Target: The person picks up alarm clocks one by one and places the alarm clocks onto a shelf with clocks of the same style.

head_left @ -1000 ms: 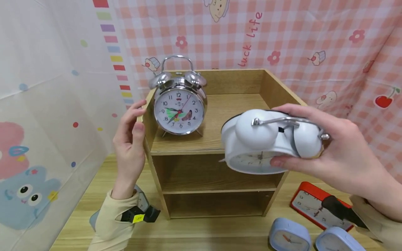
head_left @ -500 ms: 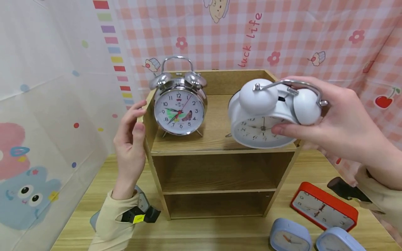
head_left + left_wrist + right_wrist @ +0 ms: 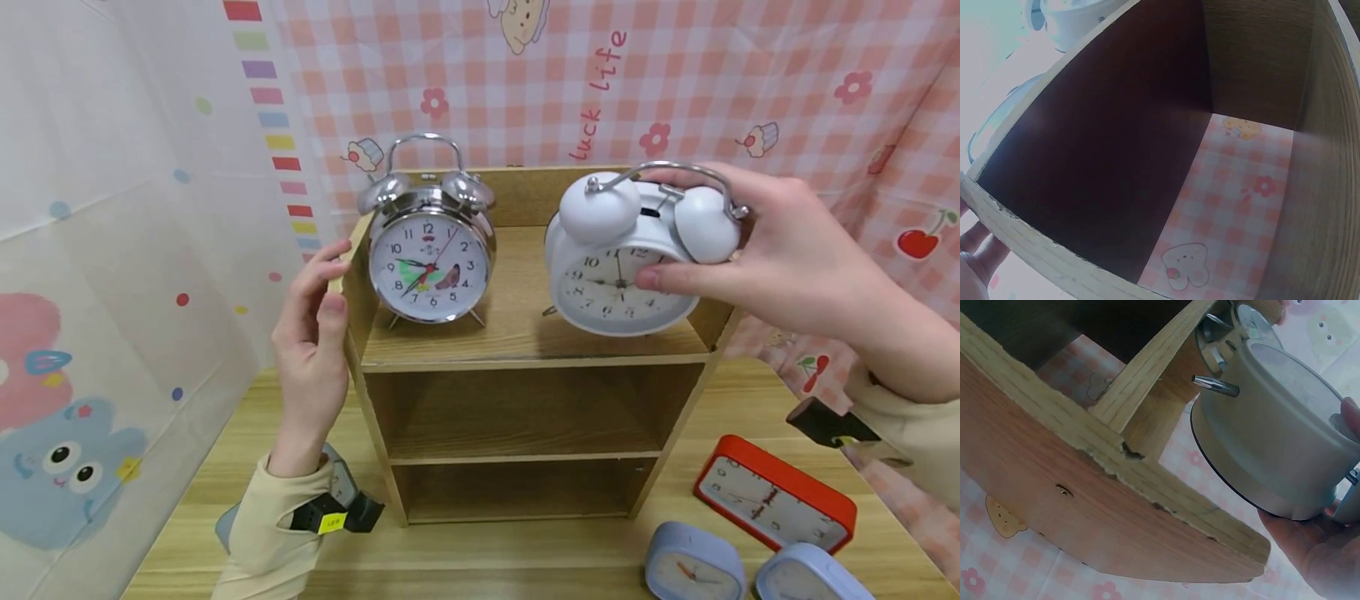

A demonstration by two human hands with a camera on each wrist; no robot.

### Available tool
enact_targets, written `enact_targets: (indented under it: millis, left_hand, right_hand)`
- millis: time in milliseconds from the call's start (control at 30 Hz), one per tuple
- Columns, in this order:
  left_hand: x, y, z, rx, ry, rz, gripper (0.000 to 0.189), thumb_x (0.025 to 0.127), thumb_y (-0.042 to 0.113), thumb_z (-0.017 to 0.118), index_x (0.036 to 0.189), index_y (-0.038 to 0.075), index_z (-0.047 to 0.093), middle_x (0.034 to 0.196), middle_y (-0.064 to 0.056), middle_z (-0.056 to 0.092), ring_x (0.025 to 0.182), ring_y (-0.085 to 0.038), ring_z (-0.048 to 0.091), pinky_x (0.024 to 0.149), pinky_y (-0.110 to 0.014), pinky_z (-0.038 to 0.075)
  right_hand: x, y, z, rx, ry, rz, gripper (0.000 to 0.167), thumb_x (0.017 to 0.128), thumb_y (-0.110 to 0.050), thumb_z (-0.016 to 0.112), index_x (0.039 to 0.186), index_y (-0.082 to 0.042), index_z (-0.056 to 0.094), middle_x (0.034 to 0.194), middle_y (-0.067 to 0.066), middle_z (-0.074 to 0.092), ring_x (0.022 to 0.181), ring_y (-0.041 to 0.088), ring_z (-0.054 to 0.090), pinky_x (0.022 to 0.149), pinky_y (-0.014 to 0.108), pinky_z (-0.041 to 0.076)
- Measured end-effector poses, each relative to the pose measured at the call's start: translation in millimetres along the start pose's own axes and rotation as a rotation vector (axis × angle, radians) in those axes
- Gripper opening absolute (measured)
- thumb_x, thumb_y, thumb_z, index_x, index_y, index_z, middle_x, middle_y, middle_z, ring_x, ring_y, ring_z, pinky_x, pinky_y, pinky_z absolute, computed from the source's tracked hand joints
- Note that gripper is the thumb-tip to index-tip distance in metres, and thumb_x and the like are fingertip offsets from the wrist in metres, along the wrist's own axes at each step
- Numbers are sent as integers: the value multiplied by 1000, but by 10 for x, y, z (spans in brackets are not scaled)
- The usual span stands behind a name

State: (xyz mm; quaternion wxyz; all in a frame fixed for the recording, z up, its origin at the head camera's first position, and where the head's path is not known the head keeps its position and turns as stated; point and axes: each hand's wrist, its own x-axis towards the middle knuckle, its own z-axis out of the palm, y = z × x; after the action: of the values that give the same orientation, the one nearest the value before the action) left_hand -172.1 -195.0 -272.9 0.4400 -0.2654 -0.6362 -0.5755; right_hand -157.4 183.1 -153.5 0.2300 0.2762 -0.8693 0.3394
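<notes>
My right hand (image 3: 802,250) grips a white twin-bell alarm clock (image 3: 611,308) by its upper right side, thumb across the face. The clock hangs tilted over the right part of the top tier of a small wooden shelf (image 3: 525,363). In the right wrist view, the white clock (image 3: 1272,431) shows its side and a metal foot beside the shelf panel. A silver twin-bell alarm clock (image 3: 429,267) stands upright on the top tier's left. My left hand (image 3: 311,342) touches the shelf's left side edge with relaxed fingers, which show outside the panel in the left wrist view.
On the table (image 3: 525,558), right of the shelf, lie a red rectangular clock (image 3: 776,492) and two pale blue clocks, one (image 3: 693,562) nearer the shelf. Another clock (image 3: 341,479) is partly hidden behind the left sleeve. A pink checked cloth (image 3: 720,75) hangs behind.
My right hand has raised the white clock and then shifted it slightly left, tipping it so that its face shows more. The left hand has stayed on the shelf edge.
</notes>
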Motion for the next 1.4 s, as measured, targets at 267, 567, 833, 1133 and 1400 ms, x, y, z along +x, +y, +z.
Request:
enact_targets:
  millis: [267,567,833,1133,1400]
  left_hand:
    - [4,1,9,-2,4,7,53,108,41,57,131,-7,61,146,7,64,144,-18,55,119,-28,41]
    - [9,3,4,-8,8,13,52,108,41,58,131,-5,62,145,7,65,144,-18,55,120,-29,41]
    - [6,5,-8,-3,12,14,49,108,41,58,130,-2,64,145,7,65,144,-18,55,120,-28,41]
    - [-9,1,-3,-10,-1,3,45,108,42,57,130,4,66,145,8,64,144,-17,55,119,-27,41]
    - [-7,7,-2,-14,7,6,43,108,41,58,130,6,67,145,8,64,144,-18,55,119,-28,41]
  right_hand:
    - [80,50,-18,2,-60,82,76,77,-17,95,144,-32,63,133,7,72,100,-7,67,79,3,51]
    - [179,114,-8,-16,-91,115,68,79,-21,94,139,-32,65,129,11,74,98,-3,67,78,6,50]
    - [235,130,5,-35,-126,166,66,82,-25,92,141,-28,64,126,15,74,92,0,67,73,12,53]
    - [289,125,28,-49,-187,204,69,85,-25,90,146,-20,59,127,19,73,87,-3,66,70,15,54]
    - [402,164,15,-64,-238,218,64,86,-27,89,143,-21,59,123,16,75,86,-2,67,71,16,55]
